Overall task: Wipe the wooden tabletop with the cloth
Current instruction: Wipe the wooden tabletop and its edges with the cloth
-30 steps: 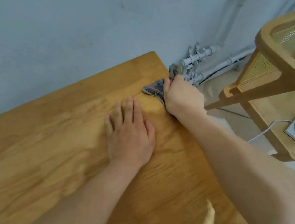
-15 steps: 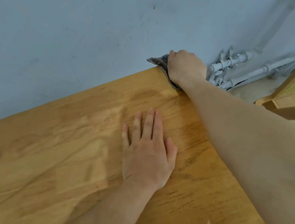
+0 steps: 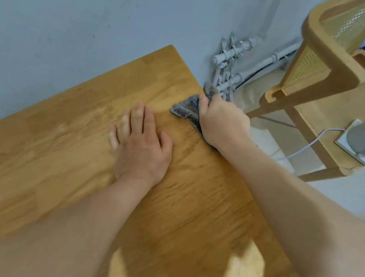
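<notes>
- Left hand [image 3: 143, 146] flat and released on the wooden tabletop [image 3: 55, 164], bracing; could slide on a damp patch.
- Right hand [image 3: 222, 122] clenched on the cloth [image 3: 186, 111] at the table's right edge; could overshoot, dropping onto pipes [image 3: 235, 50].

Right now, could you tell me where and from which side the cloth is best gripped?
Probably the bunched part under the right hand: the cloth lies crumpled at the tabletop's right edge, so come from above on that side; its flat left tip offers little to pinch.
</notes>
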Motion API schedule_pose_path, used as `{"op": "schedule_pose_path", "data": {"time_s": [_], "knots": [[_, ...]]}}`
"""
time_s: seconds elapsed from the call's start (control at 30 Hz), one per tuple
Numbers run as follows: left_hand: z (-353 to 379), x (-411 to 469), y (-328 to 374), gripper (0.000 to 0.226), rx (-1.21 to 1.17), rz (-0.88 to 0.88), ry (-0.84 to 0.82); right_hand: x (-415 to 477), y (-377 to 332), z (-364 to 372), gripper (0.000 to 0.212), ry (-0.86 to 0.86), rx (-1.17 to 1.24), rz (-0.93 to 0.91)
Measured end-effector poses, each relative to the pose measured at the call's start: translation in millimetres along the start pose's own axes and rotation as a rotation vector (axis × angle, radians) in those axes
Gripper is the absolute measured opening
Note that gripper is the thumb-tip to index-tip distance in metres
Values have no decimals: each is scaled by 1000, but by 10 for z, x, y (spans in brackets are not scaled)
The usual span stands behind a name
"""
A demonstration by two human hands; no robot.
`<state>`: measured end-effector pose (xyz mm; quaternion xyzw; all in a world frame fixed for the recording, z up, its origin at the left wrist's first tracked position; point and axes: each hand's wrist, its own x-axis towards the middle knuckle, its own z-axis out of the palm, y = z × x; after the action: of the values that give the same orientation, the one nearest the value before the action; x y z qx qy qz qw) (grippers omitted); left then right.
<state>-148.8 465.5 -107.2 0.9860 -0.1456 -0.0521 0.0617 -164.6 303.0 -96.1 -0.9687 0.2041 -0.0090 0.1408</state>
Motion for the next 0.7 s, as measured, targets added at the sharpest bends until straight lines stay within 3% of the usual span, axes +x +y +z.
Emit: {"op": "schedule_pose_path", "data": {"time_s": [0.17,0.3,0.53,0.6,0.7], "knots": [[-1,-37,12,61,6,30,42,-670,251,-70,27,-61,17,146],[-10,-55,19,61,-13,48,45,-1293,476,-43,43,-16,73,369],[-15,-23,-18,61,-24,81,62,-2521,905,-136,43,27,25,512],[-16,-48,10,56,-31,170,92,-2779,991,-166,43,32,27,557],[10,-71,40,49,-50,439,123,-2743,1003,-158,44,31,16,608]]}}
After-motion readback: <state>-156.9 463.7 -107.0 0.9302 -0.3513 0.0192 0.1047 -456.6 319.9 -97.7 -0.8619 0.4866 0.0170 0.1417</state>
